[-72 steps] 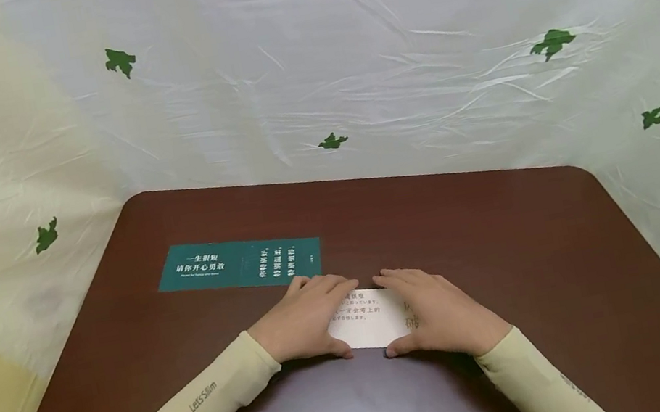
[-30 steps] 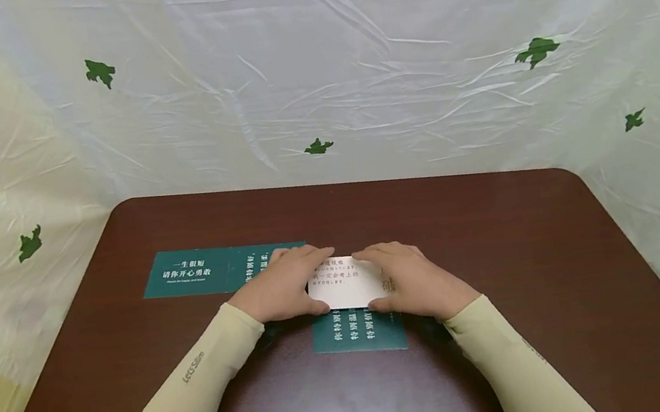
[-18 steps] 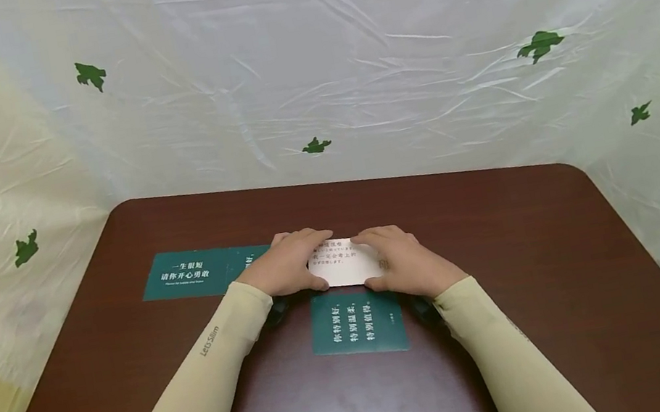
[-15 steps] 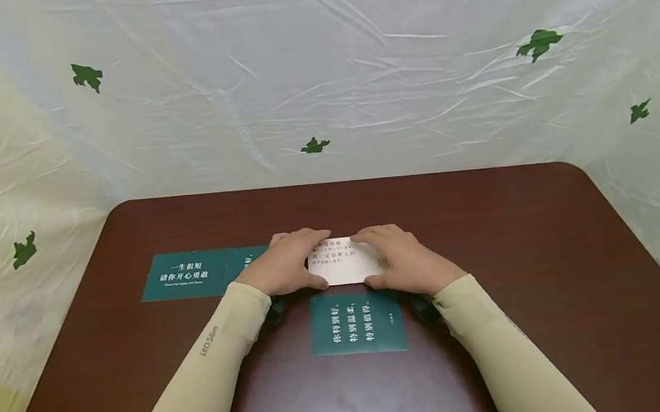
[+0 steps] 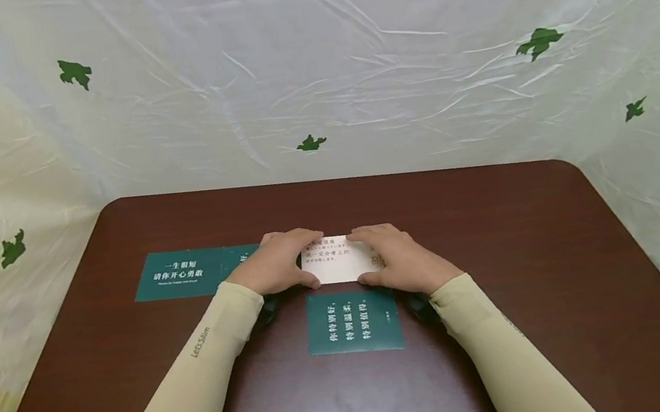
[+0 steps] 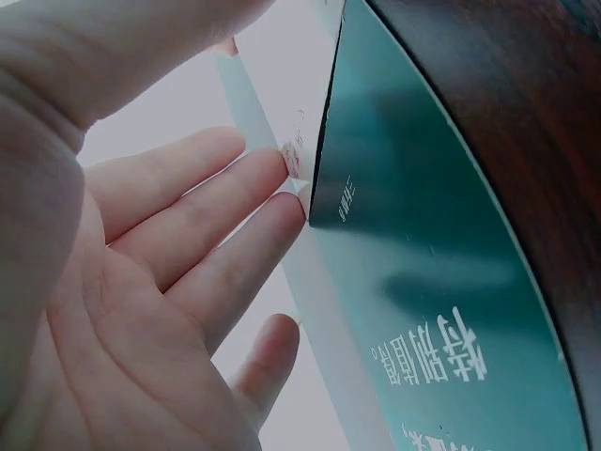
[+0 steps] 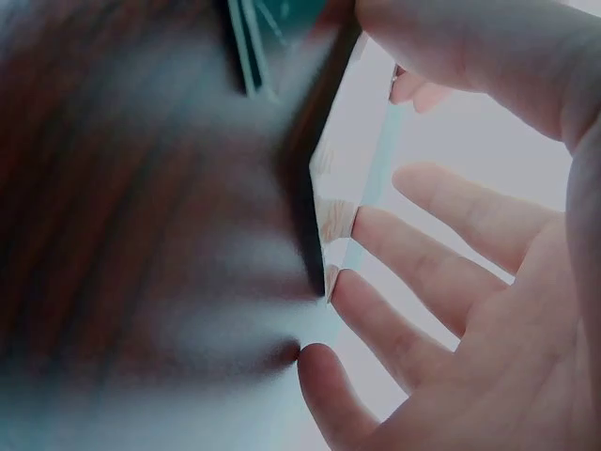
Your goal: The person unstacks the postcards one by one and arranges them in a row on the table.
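Note:
A white card with printed lines lies across the middle of the table, its ends between my two hands. My left hand holds its left end, thumb at the near edge and fingers at the far side. My right hand holds the right end the same way and hides part of the large print. The wrist views show fingertips touching the edges of the white card. Just nearer than it lies a green card with white characters, untouched by either hand.
At the left, a green card lies against another green card, which my left hand partly covers. The brown table has rounded far corners. White cloth with green leaf shapes hangs behind it and at the sides.
Both hands have moved the white card away from the body, uncovering the green card beneath it. Over the last half second, hands and card have barely moved.

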### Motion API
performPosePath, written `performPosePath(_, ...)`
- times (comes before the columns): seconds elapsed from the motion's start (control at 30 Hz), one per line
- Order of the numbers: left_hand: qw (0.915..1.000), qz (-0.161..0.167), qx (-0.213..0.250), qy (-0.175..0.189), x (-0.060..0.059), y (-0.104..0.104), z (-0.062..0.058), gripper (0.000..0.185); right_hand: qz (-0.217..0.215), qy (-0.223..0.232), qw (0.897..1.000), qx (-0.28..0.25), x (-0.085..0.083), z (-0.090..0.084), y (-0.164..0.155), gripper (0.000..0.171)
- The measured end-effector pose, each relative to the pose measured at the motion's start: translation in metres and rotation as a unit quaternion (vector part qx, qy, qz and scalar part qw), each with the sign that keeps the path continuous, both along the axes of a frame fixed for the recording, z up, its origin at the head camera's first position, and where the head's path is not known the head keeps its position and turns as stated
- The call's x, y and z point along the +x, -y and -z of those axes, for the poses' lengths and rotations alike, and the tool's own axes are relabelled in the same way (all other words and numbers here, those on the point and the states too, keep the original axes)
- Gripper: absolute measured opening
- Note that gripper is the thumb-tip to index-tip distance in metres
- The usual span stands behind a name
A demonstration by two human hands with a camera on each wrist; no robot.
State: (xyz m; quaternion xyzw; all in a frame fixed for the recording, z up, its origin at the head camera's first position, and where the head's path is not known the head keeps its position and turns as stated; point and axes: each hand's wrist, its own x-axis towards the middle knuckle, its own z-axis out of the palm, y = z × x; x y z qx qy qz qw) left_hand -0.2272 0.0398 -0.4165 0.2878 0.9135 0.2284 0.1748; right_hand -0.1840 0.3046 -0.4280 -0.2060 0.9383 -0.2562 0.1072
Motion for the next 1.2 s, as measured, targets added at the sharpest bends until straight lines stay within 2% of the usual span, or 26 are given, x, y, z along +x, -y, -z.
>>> performPosePath(0.23, 0.9999, -0.012, -0.001, 0.011, 0.001, 0.0, -0.002, 0.081, -0.006, -0.003, 1.0, -0.003, 0.0, 0.0, -0.001, 0.07)
performPosePath(0.63, 0.9995, -0.029, 0.0, 0.016, 0.003, -0.003, -0.003, 0.082, -0.009, -0.009, 1.0, 0.004, 0.0, 0.001, -0.002, 0.071)
performPosePath(0.8, 0.9995, -0.03, -0.002, 0.011, 0.006, -0.003, -0.006, 0.082, -0.007, -0.009, 1.0, 0.008, 0.001, -0.001, -0.002, 0.071)
performPosePath(0.93, 0.9997, -0.022, -0.006, -0.009, 0.009, -0.006, -0.011, 0.08, 0.005, -0.02, 1.0, 0.006, 0.002, -0.004, -0.003, 0.075)
performPosePath(1.07, 0.9988, 0.004, -0.005, -0.049, 0.019, -0.01, -0.013, 0.077, 0.014, -0.037, 0.999, -0.003, 0.013, -0.007, -0.001, 0.077)
performPosePath(1.2, 0.9964, 0.038, -0.007, -0.075, 0.042, -0.01, -0.014, 0.076, -0.012, -0.053, 0.999, 0.003, 0.037, -0.01, 0.002, 0.077)
